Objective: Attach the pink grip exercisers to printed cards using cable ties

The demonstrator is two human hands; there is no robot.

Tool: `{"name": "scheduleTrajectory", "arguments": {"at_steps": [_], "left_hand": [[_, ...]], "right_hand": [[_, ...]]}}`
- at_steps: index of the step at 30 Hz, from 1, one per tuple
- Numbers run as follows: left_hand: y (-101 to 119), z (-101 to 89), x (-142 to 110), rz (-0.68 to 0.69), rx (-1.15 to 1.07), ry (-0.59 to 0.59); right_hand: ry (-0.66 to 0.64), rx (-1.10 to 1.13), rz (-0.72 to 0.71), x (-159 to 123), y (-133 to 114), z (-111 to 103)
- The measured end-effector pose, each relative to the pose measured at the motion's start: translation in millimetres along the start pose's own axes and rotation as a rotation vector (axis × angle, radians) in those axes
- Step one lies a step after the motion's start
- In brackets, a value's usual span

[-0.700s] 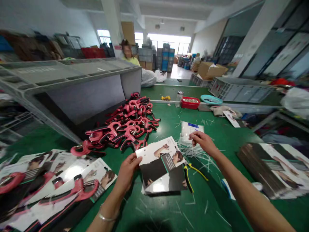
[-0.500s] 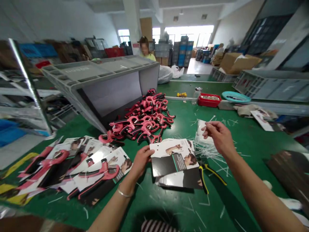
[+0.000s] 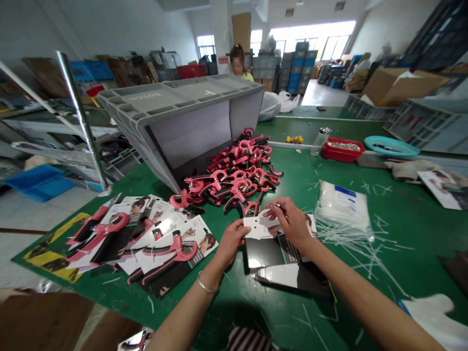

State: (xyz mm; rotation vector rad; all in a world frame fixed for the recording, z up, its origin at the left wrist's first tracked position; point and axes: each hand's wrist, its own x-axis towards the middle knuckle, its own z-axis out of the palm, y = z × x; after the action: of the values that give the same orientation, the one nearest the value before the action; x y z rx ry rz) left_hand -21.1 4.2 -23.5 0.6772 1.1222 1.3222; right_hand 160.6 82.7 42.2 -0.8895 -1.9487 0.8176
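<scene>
My left hand grips the left edge of a printed backing card, thumb on top near its small punched holes. The card lies on a stack of similar cards. Over the card's upper part is my right hand, thumb and fingers pinched together; whatever is between them is too small to make out. To the right, thin white plastic ties are scattered before a clear bag of ties. Pink-and-black hand grip strengtheners are heaped beyond my left hand. The cutters are mostly hidden under my right forearm.
A grey crate lies tipped behind the heap. At left, hand grips on cards overlap. A red tray, a glass jar and a turquoise dish stand at the back right. Another person is beyond the crate.
My right hand has moved left from beside the bag of ties to over the card. My left hand still holds the card. The view has turned slightly right to left, shifting things rightward.
</scene>
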Motion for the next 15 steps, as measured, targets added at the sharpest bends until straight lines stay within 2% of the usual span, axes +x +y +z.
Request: {"name": "scheduleTrajectory", "arguments": {"at_steps": [5, 10, 15], "left_hand": [[-3, -1.8, 1, 0.019, -0.008, -0.014], [-17, -4.2, 3, 0.066, -0.186, -0.002], [-33, 3.7, 11, 0.112, -0.106, -0.018]], "right_hand": [[-0.053, -0.002, 0.015, -4, 9, 8], [-0.125, 0.079, 0.088, -4, 16, 14], [-0.180, 0.149, 0.162, -6, 17, 15]]}}
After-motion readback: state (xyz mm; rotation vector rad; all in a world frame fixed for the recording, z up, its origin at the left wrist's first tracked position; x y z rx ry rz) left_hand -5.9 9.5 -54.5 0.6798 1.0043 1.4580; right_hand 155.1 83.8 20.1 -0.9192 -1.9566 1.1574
